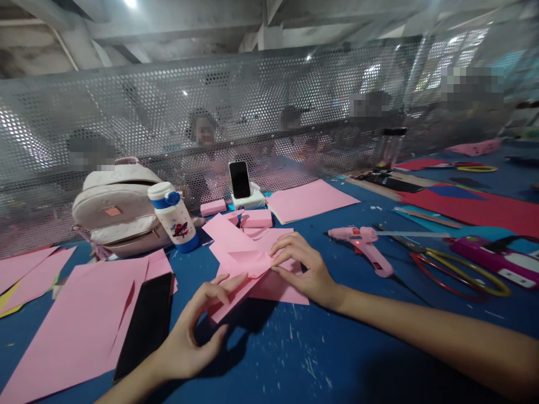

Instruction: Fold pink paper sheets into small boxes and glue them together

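Observation:
A folded pink paper piece lies on the blue table in front of me. My left hand pinches its near left corner between thumb and forefinger and lifts that edge a little. My right hand rests on the paper's right side, fingers curled and pressing down on a fold. More pink sheets lie under and behind the folded piece.
Pink sheets and a black phone lie at left. A white backpack, a bottle and a propped phone stand behind. A pink glue gun, scissors and red paper lie at right, before a perforated metal screen.

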`<state>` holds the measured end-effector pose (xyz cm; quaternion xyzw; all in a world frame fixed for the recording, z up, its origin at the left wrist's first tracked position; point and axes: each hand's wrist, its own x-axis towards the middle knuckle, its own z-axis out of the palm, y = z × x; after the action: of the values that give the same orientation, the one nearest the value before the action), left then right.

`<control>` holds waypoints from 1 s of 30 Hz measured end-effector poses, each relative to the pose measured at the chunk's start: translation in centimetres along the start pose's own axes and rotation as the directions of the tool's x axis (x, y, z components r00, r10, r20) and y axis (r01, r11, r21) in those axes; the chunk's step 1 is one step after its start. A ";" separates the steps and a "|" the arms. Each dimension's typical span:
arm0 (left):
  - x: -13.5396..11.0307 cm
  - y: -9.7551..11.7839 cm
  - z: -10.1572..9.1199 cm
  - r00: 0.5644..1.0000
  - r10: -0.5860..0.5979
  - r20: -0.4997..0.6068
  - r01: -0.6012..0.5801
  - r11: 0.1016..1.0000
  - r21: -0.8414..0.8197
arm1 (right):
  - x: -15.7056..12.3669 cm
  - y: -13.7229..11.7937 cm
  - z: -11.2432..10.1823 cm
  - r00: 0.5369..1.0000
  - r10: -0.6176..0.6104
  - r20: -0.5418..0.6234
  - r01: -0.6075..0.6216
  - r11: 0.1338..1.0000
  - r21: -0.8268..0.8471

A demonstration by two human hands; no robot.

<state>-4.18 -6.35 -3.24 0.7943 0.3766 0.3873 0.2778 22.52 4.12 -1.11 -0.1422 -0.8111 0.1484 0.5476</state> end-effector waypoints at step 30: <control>0.6 -1.9 1.0 0.963 0.204 0.177 -0.257 0.892 0.372 | -3.2 -3.8 -7.5 0.879 0.372 0.299 -0.293 0.915 -0.276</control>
<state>-3.81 -4.95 -4.95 0.8967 0.3300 0.2807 0.0902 30.38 0.01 0.38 -0.3122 -0.8691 0.1716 0.3433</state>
